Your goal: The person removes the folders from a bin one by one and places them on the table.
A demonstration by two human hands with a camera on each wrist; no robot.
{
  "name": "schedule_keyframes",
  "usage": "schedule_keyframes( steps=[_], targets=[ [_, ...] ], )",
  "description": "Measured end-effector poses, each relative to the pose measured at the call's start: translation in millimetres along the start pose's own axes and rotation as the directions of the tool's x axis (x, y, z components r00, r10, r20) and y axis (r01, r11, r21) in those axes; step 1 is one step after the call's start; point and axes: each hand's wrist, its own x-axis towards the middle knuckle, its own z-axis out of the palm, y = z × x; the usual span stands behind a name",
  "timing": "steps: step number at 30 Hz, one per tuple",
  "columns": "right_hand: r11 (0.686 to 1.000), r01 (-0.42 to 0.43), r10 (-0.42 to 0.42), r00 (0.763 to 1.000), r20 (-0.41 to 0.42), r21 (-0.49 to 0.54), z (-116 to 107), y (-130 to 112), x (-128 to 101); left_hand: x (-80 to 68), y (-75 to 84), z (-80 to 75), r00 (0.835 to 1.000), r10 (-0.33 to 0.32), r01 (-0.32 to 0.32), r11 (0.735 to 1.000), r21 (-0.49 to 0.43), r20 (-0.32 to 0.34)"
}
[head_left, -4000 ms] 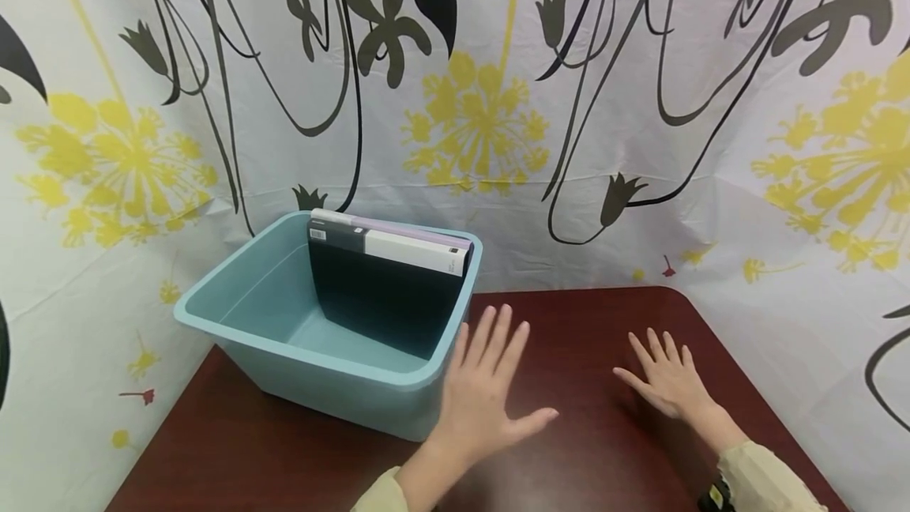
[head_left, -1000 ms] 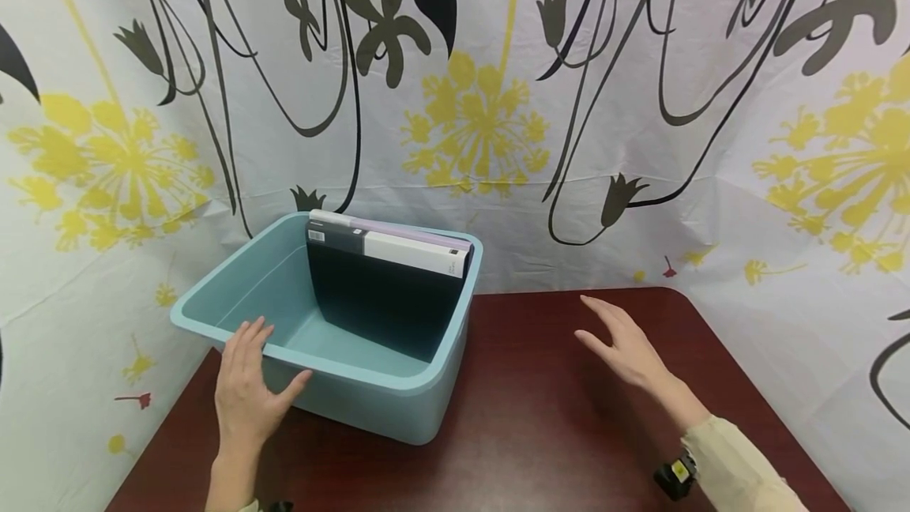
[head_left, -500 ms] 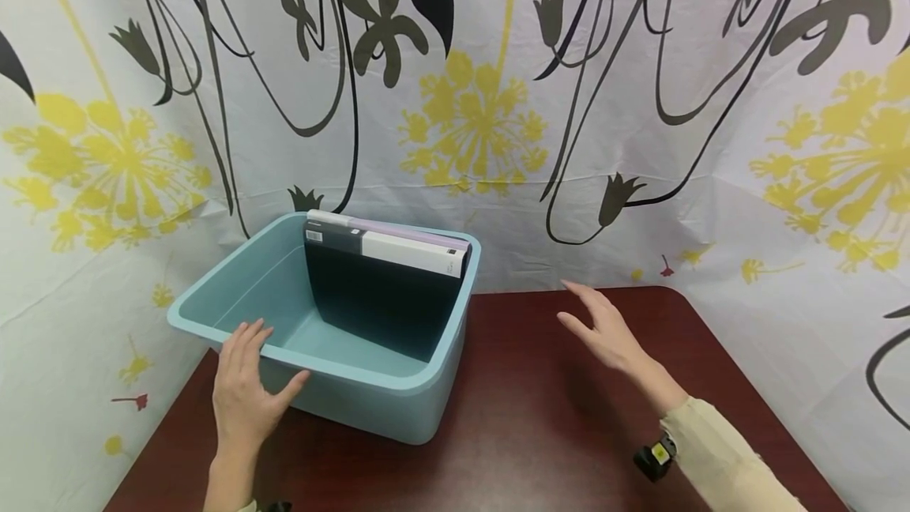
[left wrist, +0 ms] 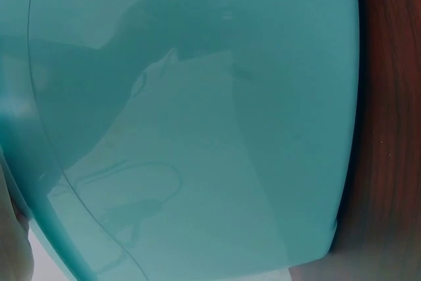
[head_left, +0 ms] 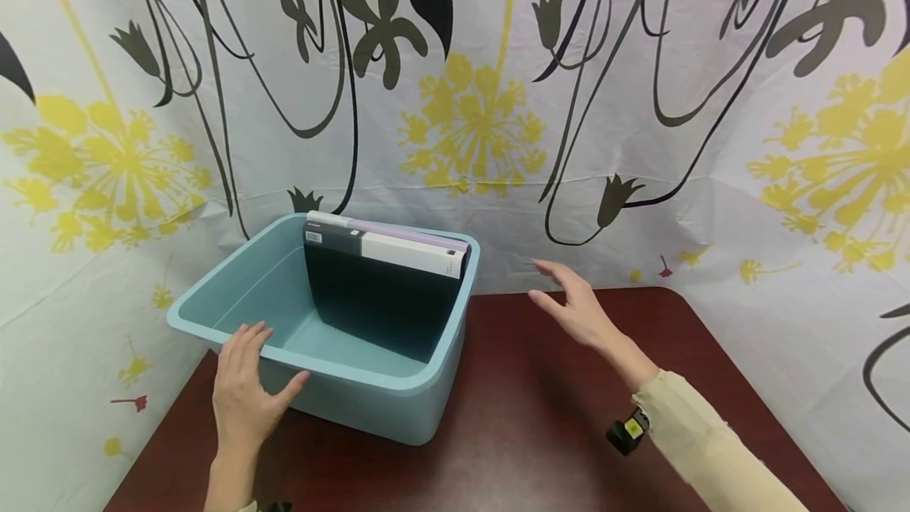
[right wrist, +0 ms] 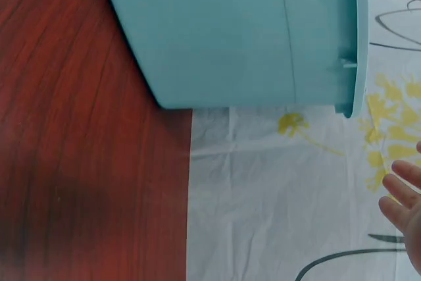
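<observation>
A light blue plastic tub (head_left: 341, 374) stands on the table's left half. Two ring binders or file folders lean inside it on the right: a black one (head_left: 384, 299) with a grey and white spine, and a lilac one (head_left: 408, 232) behind it. My left hand (head_left: 245, 393) rests on the tub's near rim, fingers over the edge and thumb outside. In the left wrist view the tub's side wall (left wrist: 197, 129) fills most of the picture. To the right of the tub my right hand (head_left: 574, 306) hovers above the table, fingers loosely bent and holding nothing.
The dark red wooden table (head_left: 526, 449) has a rounded far right corner. A white cloth (head_left: 498, 141) printed with yellow flowers and dark vines hangs close behind and around it. A small black device (head_left: 627, 431) is strapped to the right wrist.
My left hand went from in front of the tub's right side to its near rim, then stayed there. My right hand has moved left toward the tub. Tub and folders stand much the same.
</observation>
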Motion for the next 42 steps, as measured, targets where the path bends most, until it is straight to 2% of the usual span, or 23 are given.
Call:
schedule_keyframes(
  steps=[12,19,33,42],
  targets=[
    [0.998,0.021,-0.024,0.998,0.066,0.053,9.6,-16.6,23.3,-1.7,-2.3,0.5,1.000,-0.007,0.007,1.000,-0.012,-0.001],
    [0.999,0.033,-0.036,0.996,0.081,0.041,14.7,-21.4,34.5,-0.5,0.9,0.4,1.000,-0.012,0.012,1.000,-0.013,-0.002],
    [0.994,0.063,-0.075,0.989,0.127,0.092,39.0,-41.7,67.3,-1.4,-2.4,3.1,1.000,0.001,-0.002,1.000,-0.025,-0.018],
    [0.988,0.140,-0.145,0.986,0.079,0.064,50.6,-38.9,74.9,-0.7,-1.2,2.9,1.000,-0.006,0.006,0.999,-0.038,-0.007]
  ],
)
